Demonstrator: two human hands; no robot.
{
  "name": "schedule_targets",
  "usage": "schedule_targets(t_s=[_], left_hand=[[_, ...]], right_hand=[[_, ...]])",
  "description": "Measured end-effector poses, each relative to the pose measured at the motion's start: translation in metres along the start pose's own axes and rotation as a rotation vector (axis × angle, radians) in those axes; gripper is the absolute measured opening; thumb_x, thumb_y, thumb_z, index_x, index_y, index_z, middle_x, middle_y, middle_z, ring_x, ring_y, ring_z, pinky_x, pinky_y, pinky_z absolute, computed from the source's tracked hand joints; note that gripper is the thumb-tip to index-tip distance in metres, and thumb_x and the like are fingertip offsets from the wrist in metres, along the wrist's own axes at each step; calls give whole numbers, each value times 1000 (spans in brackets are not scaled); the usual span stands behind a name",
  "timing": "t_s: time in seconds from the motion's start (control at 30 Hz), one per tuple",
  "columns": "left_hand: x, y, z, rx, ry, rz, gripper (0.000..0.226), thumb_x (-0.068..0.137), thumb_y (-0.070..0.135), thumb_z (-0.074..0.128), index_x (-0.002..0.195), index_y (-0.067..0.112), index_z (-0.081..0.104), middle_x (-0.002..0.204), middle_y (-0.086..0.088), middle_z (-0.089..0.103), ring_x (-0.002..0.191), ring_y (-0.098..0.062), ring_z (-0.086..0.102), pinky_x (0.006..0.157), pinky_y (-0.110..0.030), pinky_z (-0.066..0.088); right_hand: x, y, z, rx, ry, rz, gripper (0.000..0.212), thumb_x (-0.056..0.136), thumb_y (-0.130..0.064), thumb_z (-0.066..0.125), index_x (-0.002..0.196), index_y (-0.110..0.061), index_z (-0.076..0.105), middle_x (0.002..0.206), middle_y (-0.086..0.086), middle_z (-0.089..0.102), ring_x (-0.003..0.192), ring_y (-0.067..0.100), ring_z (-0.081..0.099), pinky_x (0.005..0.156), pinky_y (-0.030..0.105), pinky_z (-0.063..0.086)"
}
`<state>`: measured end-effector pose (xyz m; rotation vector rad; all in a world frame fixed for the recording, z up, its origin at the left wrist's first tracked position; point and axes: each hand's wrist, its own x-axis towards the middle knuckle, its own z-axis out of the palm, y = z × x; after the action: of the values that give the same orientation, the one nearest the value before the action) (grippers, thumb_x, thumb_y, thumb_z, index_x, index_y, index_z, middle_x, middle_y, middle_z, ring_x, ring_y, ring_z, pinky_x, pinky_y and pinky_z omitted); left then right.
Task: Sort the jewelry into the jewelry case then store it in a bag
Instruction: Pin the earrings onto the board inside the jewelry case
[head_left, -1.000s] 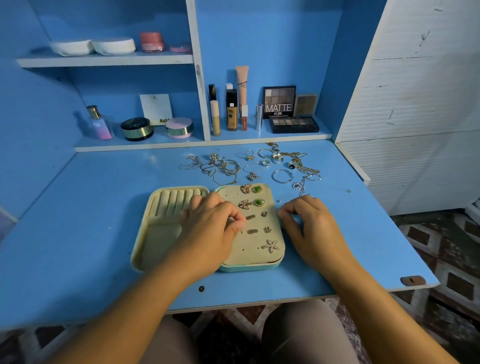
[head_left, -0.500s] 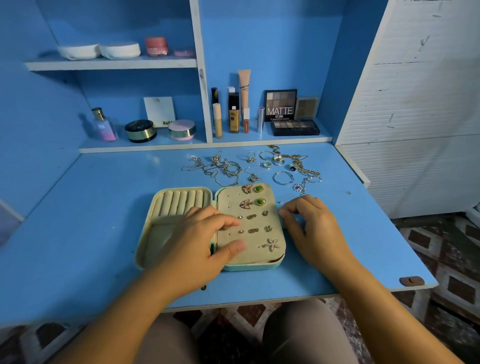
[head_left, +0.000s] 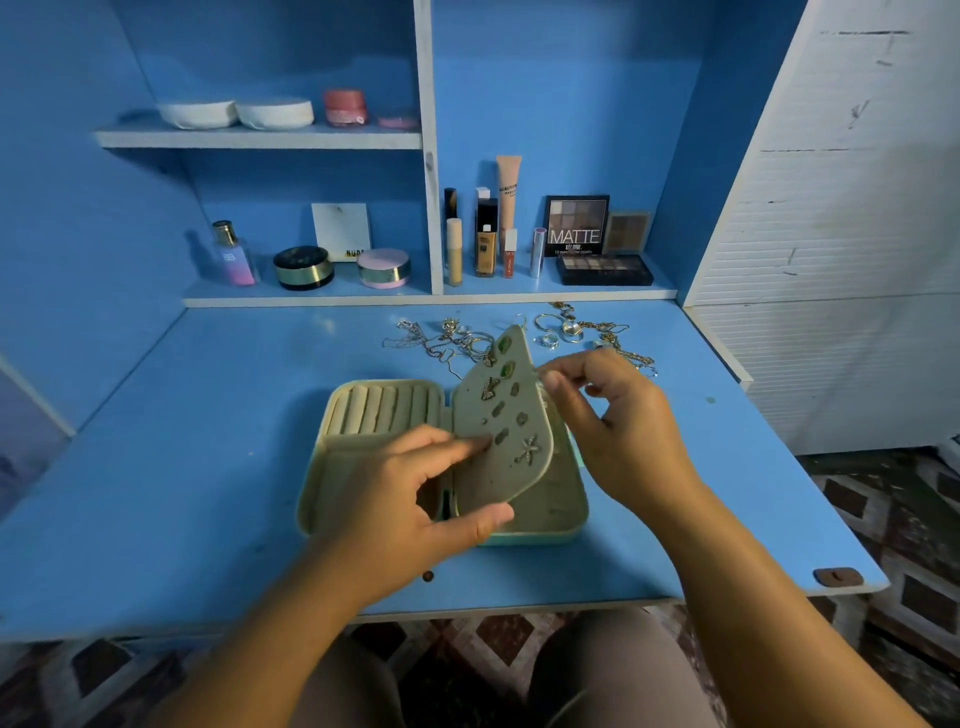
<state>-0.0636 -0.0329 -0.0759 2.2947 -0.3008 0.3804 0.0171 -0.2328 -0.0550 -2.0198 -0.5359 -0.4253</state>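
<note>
On the smooth, blue-painted tabletop (head_left: 208, 467), lying open and flat: a round-cornered jewelry case (head_left: 558, 501), mint hard shell outside, cream velvety lining inside. In its left half, a row of six or seven soft padded ring rolls (head_left: 379, 410) above one plain shallow compartment.

Raised on its left edge beside the spine and tilted up off the right half: a stiff cream earring panel (head_left: 506, 475) with rounded corners. Pinned to its face, somewhat blurred, about nine earrings (head_left: 488, 388): two with green stones, two gold butterfly shapes, one starfish, four small studs.

Gripped at the lower edge by the left hand (head_left: 410, 499), thumb beneath, fingertips on the face. Pinched at the upper right edge by the right hand (head_left: 618, 431), fingers curled.

Behind the case, towards the back of the tabletop, loose jewelry (head_left: 597, 332) of thin metal: tangled chains, rings and hoops, too mixed to count.

On the lower shelf (head_left: 311, 301): one glass perfume bottle (head_left: 234, 254), two round compacts (head_left: 304, 267), one white card (head_left: 340, 231), six upright tubes and bottles (head_left: 485, 239), three eyeshadow palettes (head_left: 576, 226), one printed MATTE. On the upper shelf (head_left: 260, 139): two white round containers (head_left: 275, 111), one pink jar (head_left: 345, 106).
</note>
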Motion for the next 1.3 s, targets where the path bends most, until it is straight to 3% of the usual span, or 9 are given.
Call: schedule_targets(t_s=[0.13,0.3,0.43,0.53,0.7,0.9,1.0,1.1,1.3], left_hand=[[-1,-4,1,-45,36,14,69,70,68,68,122,23,69,110,24,64,104,1,62,84,-17,52],[-2,-3,-1,-43,77,39,57,74,57,69,119,23,70,108,20,68,100,-2,65,79,-25,56],[-4,-4,-2,-24,151,58,51,73,51,70,112,20,74,105,17,71,94,3,66,76,-10,52],[-5,-4,-1,-78,161,49,50,72,48,71,111,16,74,104,13,72,93,3,67,78,-9,51],[-6,-8,-5,-233,120,-13,42,71,44,73,108,23,73,100,18,73,94,0,68,81,-14,53],[-6,-11,-6,-354,68,-81,37,70,41,73,104,27,73,100,15,74,95,-5,70,84,-21,56],[-6,-14,-7,-402,41,-113,38,71,40,73,105,24,72,102,10,74,97,-10,71,86,-26,56],[-6,-15,-7,-445,25,-137,40,69,38,72,106,22,72,102,7,75,98,-13,71,87,-27,56],[-6,-15,-8,-489,4,-183,44,65,41,72,106,23,71,101,9,75,98,-10,71,88,-24,55]], right_hand=[[12,10,-16,-99,-32,55,17,96,-23,54,103,-30,68,99,-12,60,88,0,54,70,4,36],[25,49,-36,-565,-233,240,20,93,-18,57,108,-21,69,108,3,63,90,18,57,74,23,37],[28,46,-28,-594,-414,255,23,91,-26,60,112,-19,67,106,2,67,85,13,53,75,21,39],[33,44,-22,-612,-482,271,28,90,-31,63,115,-20,66,107,1,67,95,16,58,79,20,42],[40,49,-16,-618,-470,246,12,88,-24,65,96,-21,73,95,0,70,86,15,59,74,22,45],[38,50,-10,-626,-439,202,14,90,-13,58,87,-11,71,90,5,65,83,21,60,73,28,47],[38,55,-4,-744,-498,196,14,91,-7,54,93,-8,68,102,9,58,86,26,60,77,34,52],[36,60,1,-818,-538,183,13,92,-6,55,101,-9,63,109,8,54,93,22,57,77,28,49],[21,44,-4,-481,-246,156,11,95,-10,48,88,-11,57,92,3,50,79,23,53,63,23,32]])
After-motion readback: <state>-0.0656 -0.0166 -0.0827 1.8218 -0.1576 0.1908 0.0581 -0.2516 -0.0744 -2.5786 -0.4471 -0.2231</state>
